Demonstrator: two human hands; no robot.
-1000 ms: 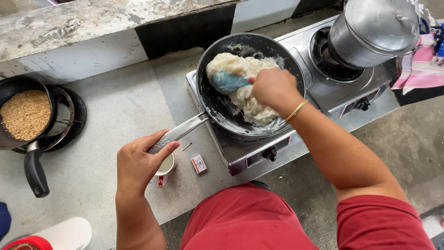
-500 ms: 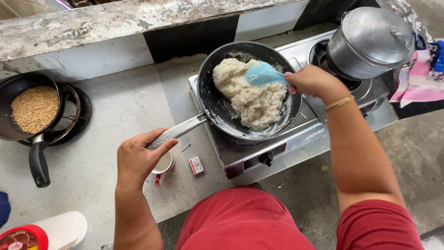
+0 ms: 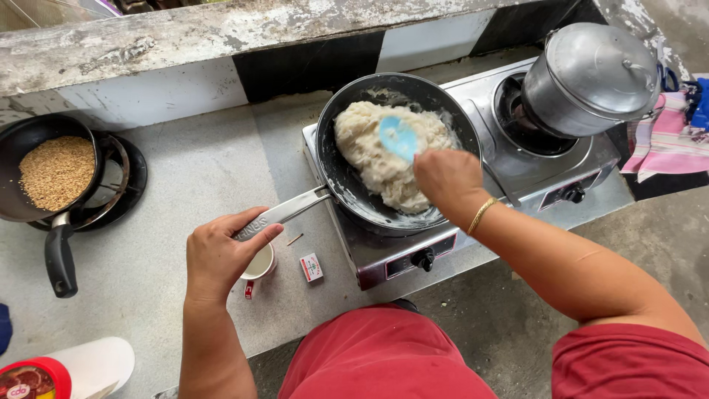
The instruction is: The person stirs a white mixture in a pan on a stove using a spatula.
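One sm. white matchbox (image 3: 311,267) beside stove (image 3: 473,244).

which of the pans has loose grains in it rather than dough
The small dark pan at the far left of the counter holds brown grains. The larger pan on the stove, whose handle the left hand grips, holds a pale dough mass.

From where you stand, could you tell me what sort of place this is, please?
Probably a simple home kitchen: a two-burner gas stove on a concrete counter, a pan of white dough, and a lidded metal pot.
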